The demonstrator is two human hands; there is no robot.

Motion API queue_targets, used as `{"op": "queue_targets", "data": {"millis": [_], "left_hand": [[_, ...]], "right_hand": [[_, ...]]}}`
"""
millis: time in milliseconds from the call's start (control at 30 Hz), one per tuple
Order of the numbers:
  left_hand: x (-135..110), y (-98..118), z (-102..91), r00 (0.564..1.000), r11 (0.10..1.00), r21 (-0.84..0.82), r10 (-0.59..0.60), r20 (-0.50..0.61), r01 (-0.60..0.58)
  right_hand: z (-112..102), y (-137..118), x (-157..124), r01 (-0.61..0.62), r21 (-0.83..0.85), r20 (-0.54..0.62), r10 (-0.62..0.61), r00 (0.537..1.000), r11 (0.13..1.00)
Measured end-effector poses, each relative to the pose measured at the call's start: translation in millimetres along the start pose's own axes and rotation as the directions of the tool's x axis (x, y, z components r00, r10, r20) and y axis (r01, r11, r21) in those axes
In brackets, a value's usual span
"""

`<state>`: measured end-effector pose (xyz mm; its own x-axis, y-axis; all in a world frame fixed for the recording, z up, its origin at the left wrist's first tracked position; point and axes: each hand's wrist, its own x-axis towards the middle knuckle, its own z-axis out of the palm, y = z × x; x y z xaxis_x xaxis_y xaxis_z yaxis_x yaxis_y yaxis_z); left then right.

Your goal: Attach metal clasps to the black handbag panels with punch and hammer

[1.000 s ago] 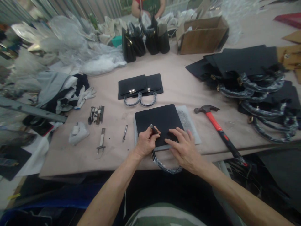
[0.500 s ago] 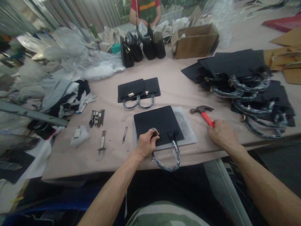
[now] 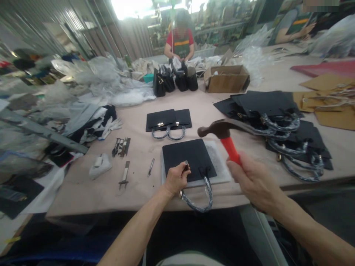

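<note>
A flat black bag panel [image 3: 188, 157] lies on a pale cutting slab [image 3: 219, 159] at the table's near edge, its plastic-wrapped handle [image 3: 198, 201] hanging over the edge. My left hand [image 3: 176, 180] is closed round a small metal punch [image 3: 185, 165] that stands upright on the panel's near edge. My right hand [image 3: 253, 181] grips the red handle of a hammer [image 3: 222, 135], raised in the air above the slab with its dark head pointing left.
Two finished black panels [image 3: 169, 119] lie farther back. A heap of black panels with wrapped handles [image 3: 280, 122] fills the right. Small metal tools [image 3: 124, 173] lie left of the slab. A cardboard box [image 3: 227, 78], upright bags [image 3: 174, 81] and a person [image 3: 179, 42] are at the far end.
My right hand left the panel, took the hammer by its red handle on the table and lifted it above the slab. My left hand kept the punch in place.
</note>
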<state>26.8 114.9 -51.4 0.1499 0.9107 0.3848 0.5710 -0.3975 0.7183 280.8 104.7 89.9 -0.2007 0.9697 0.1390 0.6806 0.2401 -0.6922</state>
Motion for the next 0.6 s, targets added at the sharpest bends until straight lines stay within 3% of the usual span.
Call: {"op": "queue_targets", "data": {"millis": [67,133,200,267,333,367,400,467,500,533,600], "left_hand": [[-0.1,-0.7,0.8,1.0,1.0,0.007,0.001,0.005,-0.001],[0.0,0.0,1.4,1.0,1.0,0.012,0.001,0.011,-0.001],[0.6,1.7,1.7,1.0,1.0,0.012,0.005,0.009,-0.005],[1.6,2.2,1.9,1.0,1.0,0.009,0.01,0.002,-0.01],[2.5,-0.6,1.8,1.0,1.0,0.008,0.005,0.003,-0.005],[2.6,-2.9,1.2,1.0,1.0,0.017,-0.005,0.006,0.005],[2.3,-5.1,0.2,1.0,0.999,0.031,-0.018,0.008,0.017],[0.5,-3.8,-3.3,0.999,0.998,0.055,-0.032,0.008,0.031],[-0.6,1.8,-5.4,1.0,0.998,0.054,-0.022,0.004,0.022],[-1.2,11.1,-7.3,1.0,0.999,0.037,0.003,-0.001,-0.003],[2.6,35.8,-8.7,0.996,0.996,-0.036,0.085,-0.02,-0.086]], "right_hand": [[1.5,-13.1,-1.5,0.161,-0.173,0.06,-0.153,0.986,0.972],[-2.0,-23.6,0.8,0.275,-0.288,0.179,-0.23,0.956,0.917],[-11.6,-37.2,3.7,0.348,-0.342,0.177,-0.303,0.936,0.873],[-21.2,-52.5,4.8,0.348,-0.343,-0.055,-0.389,0.92,0.873],[-23.3,-61.1,3.7,0.31,-0.321,-0.321,-0.411,0.854,0.895],[-21.0,-60.6,2.7,0.308,-0.315,-0.342,-0.411,0.845,0.898],[-17.2,-57.0,1.8,0.314,-0.323,-0.286,-0.409,0.867,0.893],[-8.5,-43.7,0.6,0.337,-0.365,0.034,-0.35,0.936,0.868],[-5.8,-36.4,0.0,0.326,-0.389,0.182,-0.276,0.944,0.861],[-4.7,-30.1,-0.8,0.279,-0.41,0.268,-0.178,0.947,0.868],[-6.8,-20.0,-2.7,0.119,-0.441,0.261,0.0,0.965,0.889]]}}
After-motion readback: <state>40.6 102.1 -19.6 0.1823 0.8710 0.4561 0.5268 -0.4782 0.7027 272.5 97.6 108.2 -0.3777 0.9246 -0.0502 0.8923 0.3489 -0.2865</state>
